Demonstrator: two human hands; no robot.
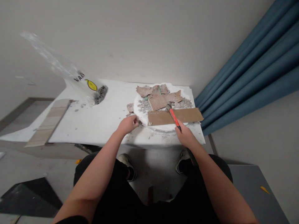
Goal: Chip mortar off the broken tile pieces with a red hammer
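My right hand (pixel 185 135) is closed round the red handle of a hammer (pixel 173 115), whose metal head rests on broken brown tile pieces (pixel 162 100). The pieces lie with grey rubble on a round white slab (pixel 161 127). A long brown tile strip (pixel 187 115) lies across the slab's near side, under the hammer. My left hand (pixel 128 124) is curled at the slab's left edge, fingers pinched on something I cannot make out, close to a small tile fragment (pixel 130 107).
A white board (pixel 98 124) on the floor carries the slab. A clear plastic bag (pixel 77 79) with a yellow mark stands at its left. A strip of beige tiles (pixel 49 123) lies at the far left. Blue curtain (pixel 252 71) hangs at right. My shoes (pixel 127 165) sit below.
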